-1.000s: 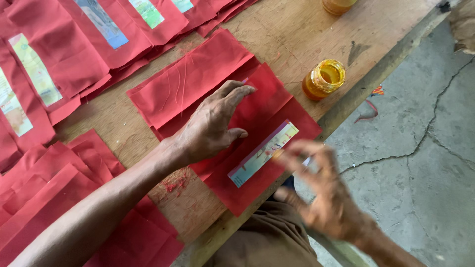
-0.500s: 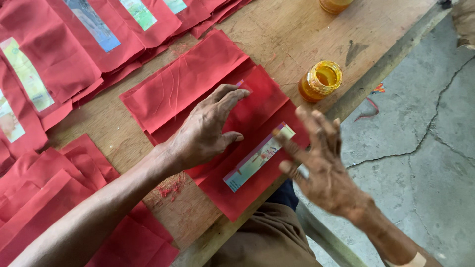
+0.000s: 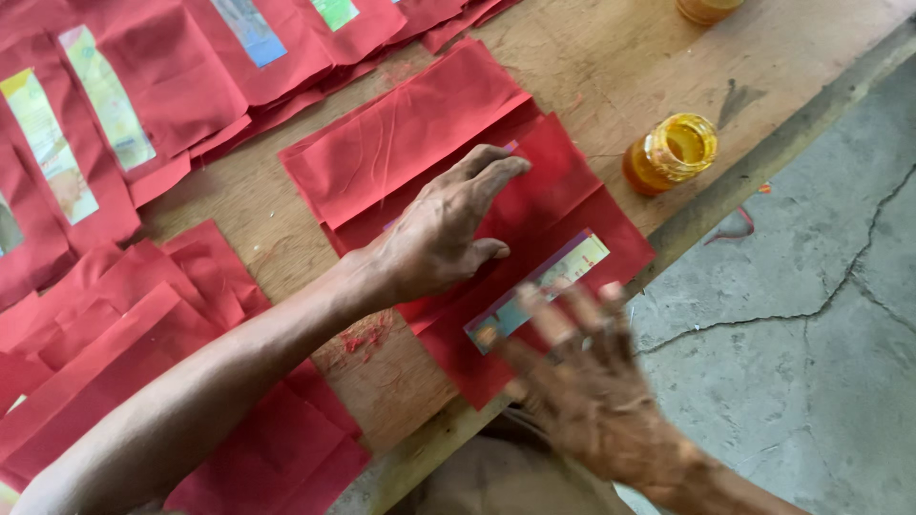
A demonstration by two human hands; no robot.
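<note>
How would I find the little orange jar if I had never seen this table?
Start at the wooden table and follow its right edge, next to the cracked grey floor. Just right of the red cloth piece under the left hand stands the small jar. It is see-through orange-yellow, round and open-topped, unlike the flat red cloths around it.

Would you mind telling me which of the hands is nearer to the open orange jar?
The left hand: it lies flat on the red cloth beside the orange jar. The right hand hovers lower down, over the table edge.
</note>
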